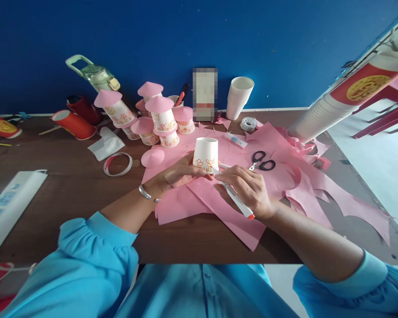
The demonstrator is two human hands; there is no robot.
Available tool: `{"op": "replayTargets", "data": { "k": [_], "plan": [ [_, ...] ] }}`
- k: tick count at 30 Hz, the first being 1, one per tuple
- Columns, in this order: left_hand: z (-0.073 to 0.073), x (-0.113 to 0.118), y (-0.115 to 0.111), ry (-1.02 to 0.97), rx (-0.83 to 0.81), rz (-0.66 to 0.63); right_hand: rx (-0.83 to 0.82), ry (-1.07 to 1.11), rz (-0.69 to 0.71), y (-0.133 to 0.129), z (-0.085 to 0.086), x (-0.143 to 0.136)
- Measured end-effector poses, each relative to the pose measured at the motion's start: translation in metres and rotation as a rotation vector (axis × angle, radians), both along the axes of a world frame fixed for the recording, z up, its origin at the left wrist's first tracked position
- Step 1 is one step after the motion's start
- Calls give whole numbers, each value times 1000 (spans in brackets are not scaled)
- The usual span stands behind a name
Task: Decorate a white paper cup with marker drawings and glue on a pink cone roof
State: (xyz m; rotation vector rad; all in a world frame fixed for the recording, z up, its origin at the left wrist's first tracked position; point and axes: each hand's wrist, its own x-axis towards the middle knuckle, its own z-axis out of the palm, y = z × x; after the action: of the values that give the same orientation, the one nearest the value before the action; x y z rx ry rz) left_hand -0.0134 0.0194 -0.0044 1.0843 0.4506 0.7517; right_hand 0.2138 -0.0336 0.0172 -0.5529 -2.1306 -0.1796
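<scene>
Over the pink paper point(182, 205), our left hand point(182, 171) cradles the paper cup point(205, 149), our right hand point(247, 187) clamps the marker point(236, 201); cup likely light, thin-walled, easily dented, best gripped gently near its stiffer rim.

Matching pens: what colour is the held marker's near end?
Marker's end: orange-red, best in head view.

White paper cup point(205, 152) with orange flower drawings near its lower edge, beside an orange-ended white marker point(237, 201), slanted.
</scene>
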Motion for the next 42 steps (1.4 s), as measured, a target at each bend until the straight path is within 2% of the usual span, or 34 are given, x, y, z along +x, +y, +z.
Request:
{"op": "replayTargets", "data": {
  "k": [12, 42],
  "plan": [
    [3, 2, 1, 28, -1, -16, 5, -10, -47, 0, -1, 0],
    [2, 2, 1, 43, 7, -15, -14, -13, -30, -1, -2, -1]
  ]
}}
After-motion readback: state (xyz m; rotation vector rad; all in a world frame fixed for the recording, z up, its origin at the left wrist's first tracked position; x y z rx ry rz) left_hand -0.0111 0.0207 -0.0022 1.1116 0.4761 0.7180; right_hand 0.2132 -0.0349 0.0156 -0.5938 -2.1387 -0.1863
